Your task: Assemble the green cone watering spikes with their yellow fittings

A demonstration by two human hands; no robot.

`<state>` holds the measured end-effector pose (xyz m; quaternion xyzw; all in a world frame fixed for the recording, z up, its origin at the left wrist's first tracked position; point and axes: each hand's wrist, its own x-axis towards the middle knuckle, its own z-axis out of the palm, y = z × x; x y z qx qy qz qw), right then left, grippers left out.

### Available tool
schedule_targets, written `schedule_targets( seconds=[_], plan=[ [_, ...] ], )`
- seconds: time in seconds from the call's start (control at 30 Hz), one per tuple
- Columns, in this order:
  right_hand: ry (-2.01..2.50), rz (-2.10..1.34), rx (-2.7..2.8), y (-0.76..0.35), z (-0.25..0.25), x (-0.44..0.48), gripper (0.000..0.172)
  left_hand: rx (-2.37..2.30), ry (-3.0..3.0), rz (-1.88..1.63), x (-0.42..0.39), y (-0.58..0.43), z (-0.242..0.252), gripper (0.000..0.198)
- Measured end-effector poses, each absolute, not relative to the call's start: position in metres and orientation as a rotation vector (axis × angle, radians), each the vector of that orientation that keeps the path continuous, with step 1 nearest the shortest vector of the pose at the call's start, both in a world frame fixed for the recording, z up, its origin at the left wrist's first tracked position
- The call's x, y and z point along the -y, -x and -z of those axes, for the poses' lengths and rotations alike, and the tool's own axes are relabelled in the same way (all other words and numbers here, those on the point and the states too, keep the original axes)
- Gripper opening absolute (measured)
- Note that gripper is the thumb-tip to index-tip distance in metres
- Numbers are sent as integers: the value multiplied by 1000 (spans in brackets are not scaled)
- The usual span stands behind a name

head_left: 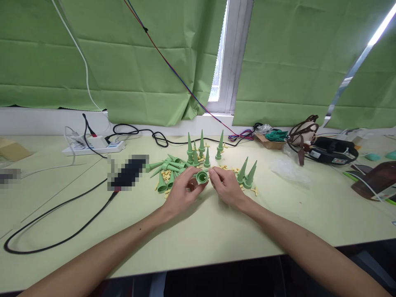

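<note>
My left hand [183, 190] is closed round a hollow green plastic spike [202, 177], its round open end facing me. Close against its right side, my right hand [227, 184] has thumb and fingertips pinched together. Whatever lies between those fingertips is too small and covered to make out. Beyond both hands, several green spikes stand point up, among them a tall one [220, 145] and a pair at the right [250, 176]. A heap of loose green spikes [170, 167] lies to the left. Small yellow plastic pieces [166, 177] are scattered among them.
A black cable runs from a pixelated dark device [128, 173] on the left. Behind it is a white power strip [94, 147]. Toward the right are a crumpled clear bag [289, 171], a cardboard box [270, 142] and a black strapped item [334, 151]. Green curtains hang behind.
</note>
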<state>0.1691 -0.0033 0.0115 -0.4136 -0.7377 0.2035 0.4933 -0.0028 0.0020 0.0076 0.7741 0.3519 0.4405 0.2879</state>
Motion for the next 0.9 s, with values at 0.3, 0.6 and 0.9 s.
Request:
schedule_targets(
  seconds=[0.3, 0.6, 0.9],
  plan=[
    [1000, -507, 1791, -169, -12, 4, 41, -923, -2199, -1214, -1, 4, -12, 13],
    [1006, -482, 1782, -168, -14, 5, 42, -974, -2229, -1230, 0, 4, -10, 21],
    [996, -490, 1698, -170, -14, 4, 39, -1080, -1942, -1211, 1, 2, -13, 22]
  ],
)
